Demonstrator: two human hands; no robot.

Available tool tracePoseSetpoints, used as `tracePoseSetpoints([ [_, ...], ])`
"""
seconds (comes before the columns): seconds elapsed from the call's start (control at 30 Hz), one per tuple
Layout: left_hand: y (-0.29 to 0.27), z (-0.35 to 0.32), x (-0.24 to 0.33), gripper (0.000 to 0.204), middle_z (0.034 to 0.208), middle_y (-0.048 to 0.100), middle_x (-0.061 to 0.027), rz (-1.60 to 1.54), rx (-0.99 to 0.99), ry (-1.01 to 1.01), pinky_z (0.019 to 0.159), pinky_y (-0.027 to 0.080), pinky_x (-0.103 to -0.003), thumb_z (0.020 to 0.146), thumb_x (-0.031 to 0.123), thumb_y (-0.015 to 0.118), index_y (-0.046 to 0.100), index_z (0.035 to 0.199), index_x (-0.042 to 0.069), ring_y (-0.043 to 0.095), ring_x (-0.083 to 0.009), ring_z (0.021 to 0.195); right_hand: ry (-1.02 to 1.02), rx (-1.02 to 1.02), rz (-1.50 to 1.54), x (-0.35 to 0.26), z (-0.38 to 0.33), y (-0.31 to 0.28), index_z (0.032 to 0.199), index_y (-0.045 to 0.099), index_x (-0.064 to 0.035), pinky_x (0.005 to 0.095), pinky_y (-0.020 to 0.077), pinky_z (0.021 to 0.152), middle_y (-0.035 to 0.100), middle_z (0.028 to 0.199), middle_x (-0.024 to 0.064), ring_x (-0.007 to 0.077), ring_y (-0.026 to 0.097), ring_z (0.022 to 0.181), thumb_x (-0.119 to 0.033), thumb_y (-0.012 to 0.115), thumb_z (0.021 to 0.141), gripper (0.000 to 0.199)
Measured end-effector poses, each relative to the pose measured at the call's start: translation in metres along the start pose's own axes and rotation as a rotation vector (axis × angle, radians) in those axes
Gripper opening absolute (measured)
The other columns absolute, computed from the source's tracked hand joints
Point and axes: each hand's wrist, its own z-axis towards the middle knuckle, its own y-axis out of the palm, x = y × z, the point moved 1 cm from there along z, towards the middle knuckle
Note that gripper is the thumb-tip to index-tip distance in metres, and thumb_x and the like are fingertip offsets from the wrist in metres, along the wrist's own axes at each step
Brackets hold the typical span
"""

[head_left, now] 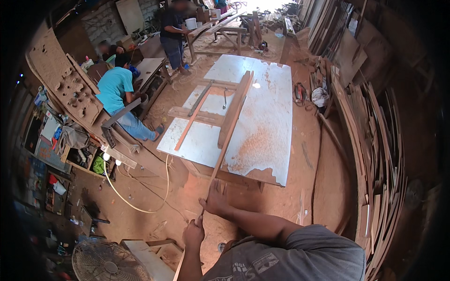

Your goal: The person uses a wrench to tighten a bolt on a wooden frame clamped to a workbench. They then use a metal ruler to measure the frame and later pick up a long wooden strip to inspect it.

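Observation:
A long, thin wooden strip (224, 154) runs from the white-topped table (262, 122) toward me, past its near edge. My left hand (193, 232) is closed around the strip's near part, low in the view. Farther along, just off the table's near edge, my right hand (215, 200) grips the same strip, its fingers pointing forward and its thumb out to the left. On the tabletop the strip lies against a thick wooden beam (233, 112). Left of the beam lie a reddish narrow strip (186, 129), a dark bar (200, 100) and a small metal tool (225, 98).
A person in a turquoise shirt (117, 89) bends over a bench at left; another person (172, 33) stands farther back. Long boards (370, 187) lean along the right. A fan (110, 267) stands at lower left. A pale hose (140, 210) curves across the floor.

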Motion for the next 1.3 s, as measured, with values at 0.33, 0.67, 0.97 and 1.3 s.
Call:
tracePoseSetpoints([
  [0.33, -0.003, 0.020, 0.030, 0.074, 0.118, 0.074, -0.0247, -0.017, -0.067, -0.008, 0.097, 0.052, -0.058, 0.106, 0.068, 0.035, 0.069, 0.124, 0.005, 0.068, -0.0469, 0.114, -0.012, 0.031, -0.002, 0.018, 0.026, -0.017, 0.156, 0.006, 0.0240, 0.0658, -0.0003, 0.127, 0.017, 0.165, 0.0431, 0.0525, 0.008, 0.159, -0.055, 0.065, 0.092, 0.118],
  [0.67, -0.013, 0.034, 0.068, 0.075, 0.122, 0.071, -0.0284, -0.047, -0.095, 0.002, 0.101, 0.050, -0.057, 0.106, 0.066, 0.036, 0.068, 0.127, 0.001, 0.066, -0.0468, 0.119, 0.001, 0.087, 0.004, 0.034, 0.053, -0.038, 0.156, 0.010, 0.0243, 0.0643, 0.0025, 0.128, 0.020, 0.164, 0.0431, 0.0541, 0.008, 0.159, -0.051, 0.068, 0.089, 0.116],
  [0.97, -0.002, 0.060, 0.084, 0.082, 0.116, 0.073, -0.0289, -0.061, -0.041, 0.066, 0.098, 0.052, -0.059, 0.105, 0.072, 0.033, 0.070, 0.121, 0.001, 0.068, -0.0495, 0.113, 0.023, 0.018, -0.016, 0.045, 0.079, -0.058, 0.156, 0.009, 0.0242, 0.0609, 0.0050, 0.129, 0.019, 0.165, 0.0424, 0.0493, 0.013, 0.160, -0.052, 0.067, 0.089, 0.117],
  [1.3, -0.002, 0.084, 0.110, 0.083, 0.120, 0.072, -0.0291, -0.073, -0.111, 0.083, 0.101, 0.050, -0.057, 0.105, 0.072, 0.032, 0.070, 0.122, 0.000, 0.066, -0.0481, 0.118, 0.008, 0.055, 0.017, 0.067, 0.112, -0.067, 0.157, 0.009, 0.0235, 0.0560, 0.0114, 0.130, 0.021, 0.164, 0.0441, 0.0538, 0.016, 0.157, -0.046, 0.067, 0.091, 0.113],
])
